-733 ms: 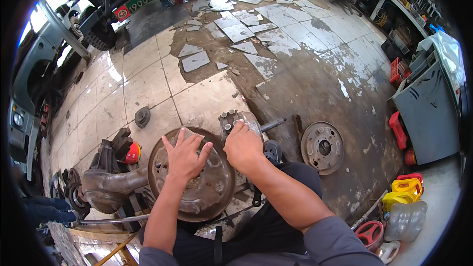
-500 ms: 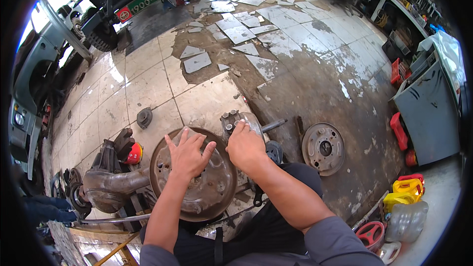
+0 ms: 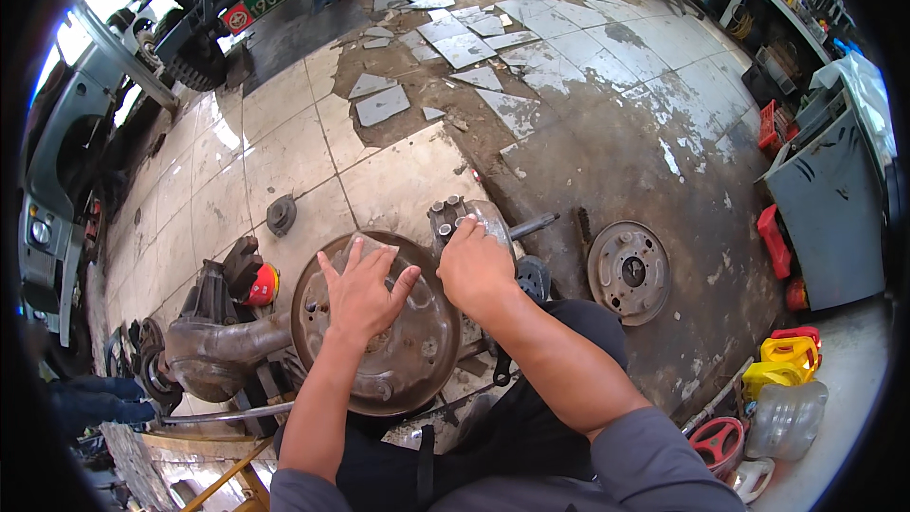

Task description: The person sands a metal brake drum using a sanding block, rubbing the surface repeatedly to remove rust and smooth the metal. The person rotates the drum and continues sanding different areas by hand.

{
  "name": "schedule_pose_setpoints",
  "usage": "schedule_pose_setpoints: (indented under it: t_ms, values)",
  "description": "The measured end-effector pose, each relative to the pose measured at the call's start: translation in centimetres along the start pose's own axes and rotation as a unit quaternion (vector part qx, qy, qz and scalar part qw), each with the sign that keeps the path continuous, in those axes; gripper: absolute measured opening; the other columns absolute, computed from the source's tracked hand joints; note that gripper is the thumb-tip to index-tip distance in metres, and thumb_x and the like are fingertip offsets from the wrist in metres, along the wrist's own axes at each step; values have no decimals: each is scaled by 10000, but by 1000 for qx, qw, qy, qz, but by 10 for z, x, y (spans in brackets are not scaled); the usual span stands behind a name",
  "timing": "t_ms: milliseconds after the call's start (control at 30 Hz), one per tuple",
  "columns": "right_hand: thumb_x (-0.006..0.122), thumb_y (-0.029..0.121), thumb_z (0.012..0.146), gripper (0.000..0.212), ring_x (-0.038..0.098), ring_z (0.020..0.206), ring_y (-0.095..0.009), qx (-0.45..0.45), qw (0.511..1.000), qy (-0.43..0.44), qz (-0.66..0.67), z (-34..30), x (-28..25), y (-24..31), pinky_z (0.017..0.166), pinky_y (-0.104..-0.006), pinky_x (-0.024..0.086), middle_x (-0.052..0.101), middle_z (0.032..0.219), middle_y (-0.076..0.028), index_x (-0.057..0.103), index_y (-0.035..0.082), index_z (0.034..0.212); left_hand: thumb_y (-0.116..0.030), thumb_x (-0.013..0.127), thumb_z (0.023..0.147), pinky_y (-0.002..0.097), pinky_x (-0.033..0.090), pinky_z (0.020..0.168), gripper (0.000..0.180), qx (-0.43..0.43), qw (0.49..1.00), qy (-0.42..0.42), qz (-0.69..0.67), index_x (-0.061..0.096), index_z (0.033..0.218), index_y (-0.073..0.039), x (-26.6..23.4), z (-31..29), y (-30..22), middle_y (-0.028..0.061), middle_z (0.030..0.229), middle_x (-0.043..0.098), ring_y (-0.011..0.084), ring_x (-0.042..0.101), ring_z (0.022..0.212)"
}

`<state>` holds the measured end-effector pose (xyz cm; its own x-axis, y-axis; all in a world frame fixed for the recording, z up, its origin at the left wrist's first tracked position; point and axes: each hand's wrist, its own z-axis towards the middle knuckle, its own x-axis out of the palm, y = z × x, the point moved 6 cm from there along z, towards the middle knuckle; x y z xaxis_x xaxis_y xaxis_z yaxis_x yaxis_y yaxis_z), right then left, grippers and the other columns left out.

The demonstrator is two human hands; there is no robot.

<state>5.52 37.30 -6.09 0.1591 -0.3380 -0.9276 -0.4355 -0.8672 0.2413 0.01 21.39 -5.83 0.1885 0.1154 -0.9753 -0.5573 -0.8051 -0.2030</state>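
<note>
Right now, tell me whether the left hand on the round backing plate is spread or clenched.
Spread. The left hand lies palm-down on the rusty backing plate, fingers fanned apart; the right hand grips the studded hub beside it.

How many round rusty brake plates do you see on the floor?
2. One brake plate lies under the left hand, beside the right hand. The second plate lies apart, further right on the floor. Others may be hidden.

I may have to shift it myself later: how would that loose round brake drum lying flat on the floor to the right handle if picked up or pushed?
The brake drum looks like thick rusty metal, so probably heavy and rigid. Lying flat on the stained floor, it would likely scrape rather than roll. Its grimy surface may be slippery.
</note>
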Motion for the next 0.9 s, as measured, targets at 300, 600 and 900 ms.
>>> schedule_pose_setpoints:
  t_ms: [300,600,900]
  values:
    - [622,151,926,658,697,1104,-367,-21,999,-24,-9,-7,-8,-3,930,-414,573,609,1312,-305,390,-209,1426,-684,402,1016,755,26,1190,681,-3,999,42,-34,622,1418,-181,3,2,14,8,1511,572,323,336,1529]
    - [755,361,916,885,724,1060,-384,-28,998,-8,-46,-3,-3,0,874,-398,599,593,1320,-345,328,-227,1422,-683,384,1019,789,0,1164,688,40,999,4,-33,594,1448,-188,12,-2,33,-20,1535,546,332,309,1540]
    - [756,348,915,897,710,1095,-391,-19,998,-7,-59,-2,-4,2,900,-404,592,583,1339,-352,306,-230,1433,-667,403,1020,778,-26,1166,693,61,995,-54,50,528,1515,-199,20,-19,31,-28,1595,479,353,245,1563]
